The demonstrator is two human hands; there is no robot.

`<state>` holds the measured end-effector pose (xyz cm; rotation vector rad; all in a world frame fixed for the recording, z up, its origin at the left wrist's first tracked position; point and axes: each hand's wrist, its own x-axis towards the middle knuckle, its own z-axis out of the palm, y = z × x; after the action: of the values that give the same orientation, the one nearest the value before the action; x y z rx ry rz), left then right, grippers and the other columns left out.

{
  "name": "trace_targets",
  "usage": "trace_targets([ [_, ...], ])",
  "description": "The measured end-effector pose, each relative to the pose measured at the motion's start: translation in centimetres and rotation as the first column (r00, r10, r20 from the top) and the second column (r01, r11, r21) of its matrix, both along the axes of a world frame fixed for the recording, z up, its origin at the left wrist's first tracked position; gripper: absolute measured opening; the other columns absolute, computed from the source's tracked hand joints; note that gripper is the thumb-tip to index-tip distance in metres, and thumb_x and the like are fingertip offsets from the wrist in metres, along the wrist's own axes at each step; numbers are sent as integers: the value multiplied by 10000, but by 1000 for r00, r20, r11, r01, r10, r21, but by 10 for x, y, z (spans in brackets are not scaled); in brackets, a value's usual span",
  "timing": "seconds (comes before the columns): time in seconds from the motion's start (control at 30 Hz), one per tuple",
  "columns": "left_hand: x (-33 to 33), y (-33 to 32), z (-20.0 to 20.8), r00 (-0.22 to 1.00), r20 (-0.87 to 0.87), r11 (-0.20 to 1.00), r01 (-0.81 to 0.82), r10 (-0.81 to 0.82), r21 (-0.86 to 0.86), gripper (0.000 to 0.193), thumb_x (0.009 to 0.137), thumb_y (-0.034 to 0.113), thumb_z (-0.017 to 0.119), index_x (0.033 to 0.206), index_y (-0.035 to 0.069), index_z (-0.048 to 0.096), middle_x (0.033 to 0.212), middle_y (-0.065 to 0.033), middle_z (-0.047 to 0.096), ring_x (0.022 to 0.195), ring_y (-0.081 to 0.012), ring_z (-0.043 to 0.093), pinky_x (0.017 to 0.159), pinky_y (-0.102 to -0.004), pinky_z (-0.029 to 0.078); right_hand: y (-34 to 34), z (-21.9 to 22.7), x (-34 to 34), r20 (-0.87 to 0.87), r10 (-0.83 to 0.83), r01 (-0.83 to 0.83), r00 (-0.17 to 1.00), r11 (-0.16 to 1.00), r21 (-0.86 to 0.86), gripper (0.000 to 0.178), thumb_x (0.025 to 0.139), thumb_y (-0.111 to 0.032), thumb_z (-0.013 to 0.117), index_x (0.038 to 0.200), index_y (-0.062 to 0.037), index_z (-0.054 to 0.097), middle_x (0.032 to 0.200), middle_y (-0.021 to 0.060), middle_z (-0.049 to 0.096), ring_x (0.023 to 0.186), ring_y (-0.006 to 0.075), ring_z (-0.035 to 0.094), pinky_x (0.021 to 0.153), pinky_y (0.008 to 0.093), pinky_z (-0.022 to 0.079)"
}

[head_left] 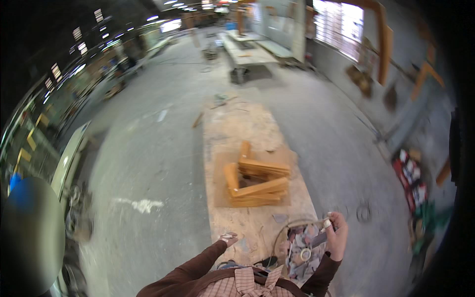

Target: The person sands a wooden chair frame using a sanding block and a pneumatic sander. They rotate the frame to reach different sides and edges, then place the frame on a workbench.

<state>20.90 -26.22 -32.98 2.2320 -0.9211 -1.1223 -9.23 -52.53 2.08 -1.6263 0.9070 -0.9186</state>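
Note:
My left hand (229,238) is low over the near left edge of a long wooden board, its fingers stretched out with white wrappings on them. To the right, my right hand (338,236) is closed at the rim of a basket (283,231), thumb and fingers pinched together there. White wrapping also shows on those fingers. Inside the basket lie many grey and reddish scraps (298,242) and a pale ring-shaped roll (306,254). A dark grey flat piece (319,239) sits beside my right palm; whether my hand touches it I cannot tell.
Orange-brown wooden frames (262,190) are stacked on the board (237,123) ahead of me. A low white table (247,55) stands farther off. Bags and cloths (411,178) lie along the right wall, and a pale bench (71,153) is at the left.

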Motion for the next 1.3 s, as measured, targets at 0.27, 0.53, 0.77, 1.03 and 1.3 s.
trace_targets([
  [0.27,4,93,104,831,-47,726,-510,554,-461,395,840,318,623,1154,83,584,1011,-86,648,923,-185,614,808,-325,490,73,35,146,-28,724,-724,689,689,-37,257,894,-132,582,1114,0,569,900,78,614,791,165,574,728,281,466],
  [0.53,-58,214,297,370,-217,127,-715,903,-687,337,901,258,583,1191,88,556,1095,-88,634,1007,-212,605,872,-362,478,178,72,254,-117,990,-996,77,71,-60,235,892,-28,558,1124,9,571,964,58,612,877,121,580,787,251,472],
  [0.77,-216,348,457,-904,150,140,-101,401,-985,259,835,96,620,1085,33,600,1107,-125,608,1066,-270,570,936,-380,430,271,64,294,-74,917,-913,-391,-397,-92,209,860,-114,610,1021,13,566,800,57,596,710,118,580,588,245,467],
  [1.03,-274,465,473,-591,-235,-337,-67,772,-939,534,844,216,681,1273,-12,462,1152,-69,581,1098,-152,523,958,-316,402,295,64,285,-94,845,-841,-526,-533,-91,217,827,-88,642,995,37,586,776,56,619,691,105,561,609,247,472],
  [1.3,-272,474,463,-579,-98,-216,-139,810,-966,493,797,215,737,1165,3,487,1056,-78,604,959,-148,582,843,-304,473,369,84,263,-24,794,-786,-607,-605,-129,210,826,-84,633,999,26,585,764,39,602,640,92,558,556,236,453],
])
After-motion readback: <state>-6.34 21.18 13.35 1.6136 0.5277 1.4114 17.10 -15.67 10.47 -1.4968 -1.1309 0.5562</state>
